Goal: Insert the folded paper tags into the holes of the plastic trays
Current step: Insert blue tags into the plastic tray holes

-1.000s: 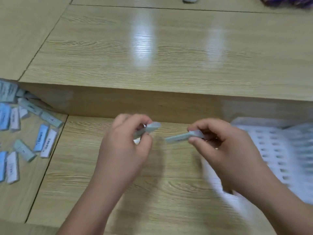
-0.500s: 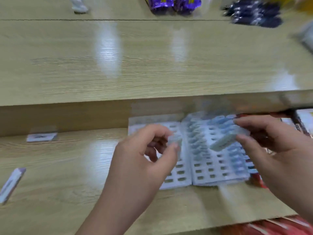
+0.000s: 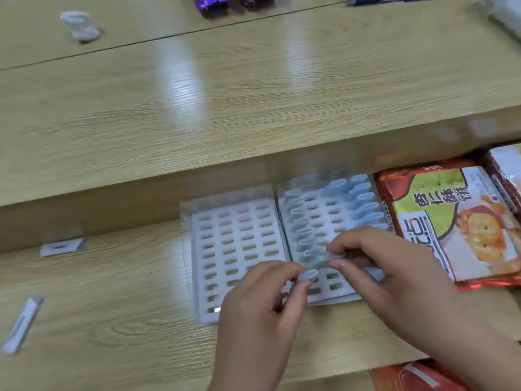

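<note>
Your left hand (image 3: 262, 303) has its thumb and forefinger pinched on a folded paper tag (image 3: 308, 276), the other fingers curled under, and it holds that tag just over the near holes of the right tray (image 3: 349, 286). Your right hand (image 3: 386, 275) pinches a second tag (image 3: 330, 256) between thumb and fingertips, right beside the near end of the column of inserted tags (image 3: 298, 221) along that tray's left side. Whether either tag has entered a hole cannot be told, as the fingers cover the spot and the picture is blurred. More seated tags (image 3: 358, 204) stand in the far right part of the same tray, and your right hand hides its near right corner. The left tray (image 3: 197, 249) lies touching it, side by side, with its holes bare; your left wrist covers its near right corner. Both trays sit on the lower table (image 3: 112, 320), close under the front of the raised shelf (image 3: 225, 108). An orange snack packet (image 3: 456, 227) lies against the right tray's right edge. Two loose tags lie well apart to your left, one by the shelf front (image 3: 60, 246) and one nearer you (image 3: 22, 324). On the far surface are a crumpled white scrap (image 3: 80, 26) and purple packets (image 3: 214, 2).
</note>
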A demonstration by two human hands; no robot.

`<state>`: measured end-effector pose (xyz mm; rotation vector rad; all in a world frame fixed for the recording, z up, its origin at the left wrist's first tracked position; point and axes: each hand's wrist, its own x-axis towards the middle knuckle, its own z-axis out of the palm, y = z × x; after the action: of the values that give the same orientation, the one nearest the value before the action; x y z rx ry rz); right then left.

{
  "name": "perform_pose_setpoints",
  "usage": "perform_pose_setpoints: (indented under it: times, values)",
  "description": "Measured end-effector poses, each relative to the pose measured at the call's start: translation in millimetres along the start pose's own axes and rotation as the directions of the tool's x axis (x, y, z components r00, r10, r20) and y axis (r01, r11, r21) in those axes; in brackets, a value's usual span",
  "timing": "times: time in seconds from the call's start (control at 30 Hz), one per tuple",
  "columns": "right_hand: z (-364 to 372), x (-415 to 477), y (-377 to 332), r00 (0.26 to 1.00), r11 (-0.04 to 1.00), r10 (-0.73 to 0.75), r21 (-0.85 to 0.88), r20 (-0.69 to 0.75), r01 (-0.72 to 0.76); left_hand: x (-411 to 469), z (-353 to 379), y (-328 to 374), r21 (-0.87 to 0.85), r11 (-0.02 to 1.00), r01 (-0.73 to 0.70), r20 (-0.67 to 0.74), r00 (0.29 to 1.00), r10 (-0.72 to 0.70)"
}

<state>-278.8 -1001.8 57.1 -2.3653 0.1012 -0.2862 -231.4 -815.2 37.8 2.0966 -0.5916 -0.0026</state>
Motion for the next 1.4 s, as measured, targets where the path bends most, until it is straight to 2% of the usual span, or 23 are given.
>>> perform_pose_setpoints:
  times: [0.33, 0.43, 0.67, 0.93, 1.07, 1.17, 1.27, 1.4]
  values:
    - [12, -1, 8, 0.98, 0.958, -0.171, -0.215, 0.102, 0.189, -6, 16, -6, 0.171, 0.968, -0.184, 0.034, 0.983, 0.181]
    - [13, -2, 8, 0.98, 0.944, -0.171, -0.268, 0.106, 0.194, -7, 22, -8, 0.174, 0.964, -0.2, 0.019, 0.98, 0.2]
    - [15, -5, 7, 0.98, 0.946, -0.179, -0.258, 0.087, 0.196, -17, 33, -16, 0.072, 0.989, -0.126, -0.098, 0.986, 0.133]
    - [17, -6, 1, 0.991, 0.946, -0.118, -0.298, 0.055, 0.129, -14, 27, -12, 0.257, 0.965, -0.055, -0.024, 0.998, 0.063]
    - [18, -6, -21, 0.98, 0.922, -0.182, -0.359, -0.078, 0.143, -15, 7, -11, 0.21, 0.977, -0.039, -0.014, 0.999, 0.043]
    - [34, 5, -53, 0.96, 0.932, -0.229, -0.321, -0.158, 0.17, -21, -27, -25, 0.155, 0.986, -0.059, -0.065, 0.995, 0.07]
    - [75, 22, -96, 0.958, 0.951, -0.26, -0.203, -0.124, 0.232, -26, -78, -51, 0.095, 0.995, 0.018, -0.158, 0.987, -0.003]
    - [153, 49, -150, 0.974, 0.966, -0.225, -0.12, 0.033, 0.227, -37, -153, -103, 0.11, 0.974, 0.2, -0.253, 0.953, -0.167]
